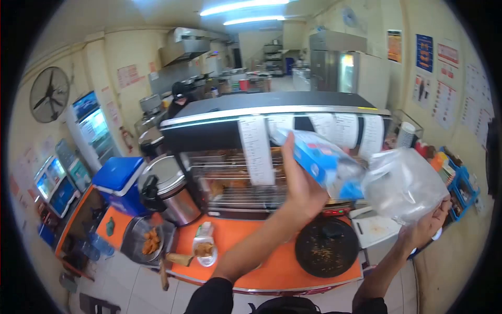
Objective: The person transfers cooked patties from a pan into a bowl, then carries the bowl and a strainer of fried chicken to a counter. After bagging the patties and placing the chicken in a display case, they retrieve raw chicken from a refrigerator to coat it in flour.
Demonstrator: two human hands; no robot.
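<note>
Orange table (272, 269) runs across the near part of the scene, and we hold both hands raised above it. Our left hand (302, 189) has its grip closed around the lower end of a blue and white packet (324, 163), which tilts up and to the right in front of the paper slips (256, 152) hanging from the warming cabinet (219, 125). Our right hand (426, 227), at the right edge of the table, has its grip closed on the bottom of a clear plastic bag (405, 186). The bag is held up in the air, and its left side touches the right end of the packet. Below the two hands a round black pan (327, 250) sits on the table. Farther left a small white plate (205, 252) and a metal tray (137, 245) with fried pieces rest near the table's front edge. Behind them stand a steel pot (172, 193) and a blue cooler box (119, 180). Far back in the kitchen a person (180, 99) stands at the stoves.
</note>
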